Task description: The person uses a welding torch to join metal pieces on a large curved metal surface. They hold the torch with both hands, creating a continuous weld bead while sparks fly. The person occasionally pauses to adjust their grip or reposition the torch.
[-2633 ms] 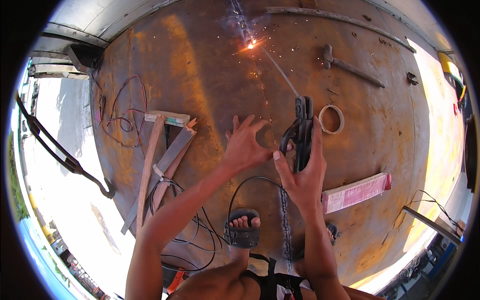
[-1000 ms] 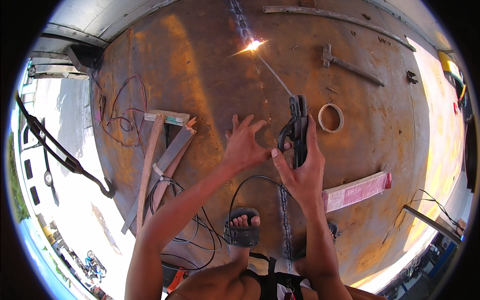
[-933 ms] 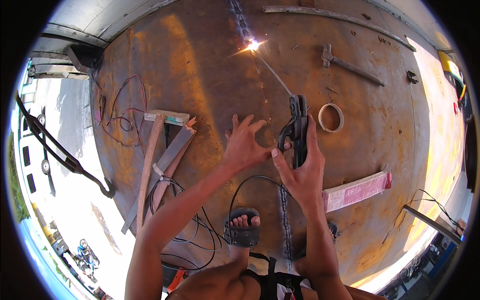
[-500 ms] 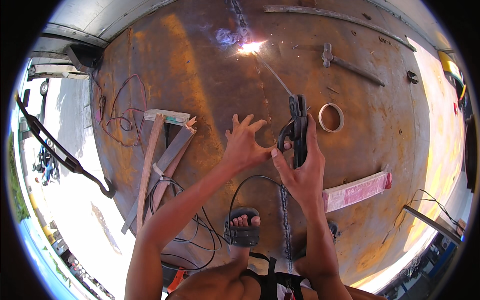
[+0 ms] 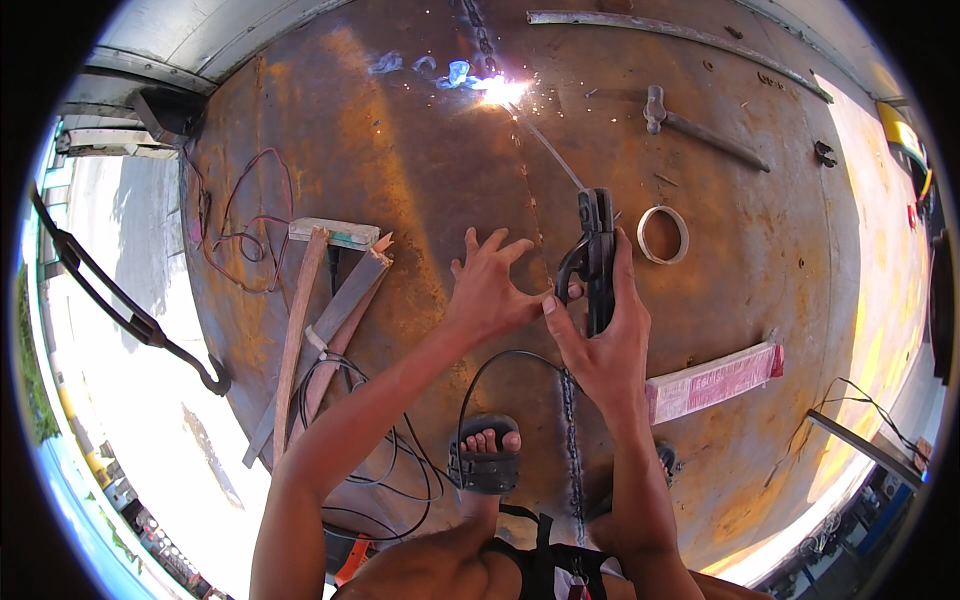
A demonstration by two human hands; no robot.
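Note:
My right hand (image 5: pixel 612 345) is wrapped round a black electrode holder (image 5: pixel 598 255). A thin welding rod (image 5: pixel 550 146) slants up and left from its jaws. At the rod's far tip a bright arc (image 5: pixel 503 92) burns on the seam of the rusty steel plate (image 5: pixel 400 200), throwing sparks and bluish smoke. My left hand (image 5: pixel 488 280) has its fingers spread low over the plate, with its thumb by the right thumb and the holder; it grips nothing. A rough weld bead (image 5: pixel 570 440) runs along the seam near my feet, and another stretch lies beyond the arc.
Right of the holder lie a hammer (image 5: pixel 705 130), a tape ring (image 5: pixel 662 235) and an electrode box (image 5: pixel 712 382). A metal strip (image 5: pixel 680 30) lies at the far right. Wood pieces (image 5: pixel 300 340), black cable (image 5: pixel 430 470) and thin red wire (image 5: pixel 235 240) spread at left.
The arc glows larger with more scattered sparks, and the smoke has drifted left in bluish puffs. Both hands and the holder stay nearly where they were.

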